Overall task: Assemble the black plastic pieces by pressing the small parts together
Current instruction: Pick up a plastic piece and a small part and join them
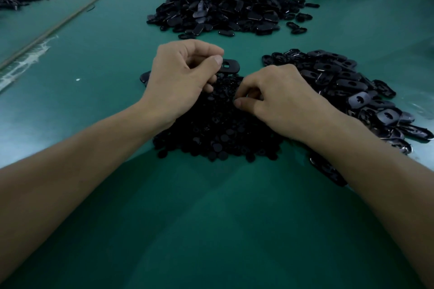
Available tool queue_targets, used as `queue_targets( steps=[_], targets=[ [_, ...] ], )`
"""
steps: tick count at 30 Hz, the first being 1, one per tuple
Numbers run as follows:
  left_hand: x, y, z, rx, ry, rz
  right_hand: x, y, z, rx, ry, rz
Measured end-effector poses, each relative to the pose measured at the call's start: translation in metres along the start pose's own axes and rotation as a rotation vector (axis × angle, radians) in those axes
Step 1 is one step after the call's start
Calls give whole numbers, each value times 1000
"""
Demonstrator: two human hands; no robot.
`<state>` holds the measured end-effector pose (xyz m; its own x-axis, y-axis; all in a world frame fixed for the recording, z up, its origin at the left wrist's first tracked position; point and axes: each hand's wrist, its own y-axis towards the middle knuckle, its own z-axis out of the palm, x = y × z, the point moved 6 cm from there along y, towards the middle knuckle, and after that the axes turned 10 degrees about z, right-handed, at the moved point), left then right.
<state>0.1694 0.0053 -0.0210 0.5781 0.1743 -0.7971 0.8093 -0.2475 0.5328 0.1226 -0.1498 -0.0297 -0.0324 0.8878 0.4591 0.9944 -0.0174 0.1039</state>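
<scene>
Over the small-parts pile [218, 129], left hand [178, 80] fingers pinch an oval plate [229, 65] — right hand [274, 98] fingers curl, grip unclear.

landmark: round-parts pile [218, 134] | near side: bare green table [211, 218], open between the forearms | left: bare table out to a thin rod [63, 21] | right: oval-piece heap [347, 87] just beside | far side: open strip, then large heap [225, 7] | above: left hand [178, 77] pinching an oval piece [229, 65], right hand [277, 101], both block it
</scene>
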Motion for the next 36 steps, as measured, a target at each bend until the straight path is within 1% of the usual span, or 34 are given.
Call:
queue_targets(
  steps=[4, 10, 15, 18, 21, 26, 32, 36],
  targets=[
    [0, 1, 0, -21, -28, -20, 1, -2, -3, -38, 57, -11],
    [0, 1, 1, -19, -74, -27, 5, -6, -13, -151, 212, -51],
    [3, 0, 0, -28, -78, -36, 8, -6, -11, -112, 205, -79],
    [3, 0, 0, -20, -69, -32, 9, -7, -13, -138, 220, -89],
    [2, 0, 0, -15, -65, -25, 8, -8, -16, -159, 214, -79],
    [1, -1, 0, -5, -65, -31, 5, -7, -15, -120, 233, -56],
    [1, -1, -1, -6, -64, -30, 5, -7, -18, -135, 300, -54],
    [3, -2, 3, 39, -73, -69, 9, -9, -21, -194, 281, -77]
  ],
)
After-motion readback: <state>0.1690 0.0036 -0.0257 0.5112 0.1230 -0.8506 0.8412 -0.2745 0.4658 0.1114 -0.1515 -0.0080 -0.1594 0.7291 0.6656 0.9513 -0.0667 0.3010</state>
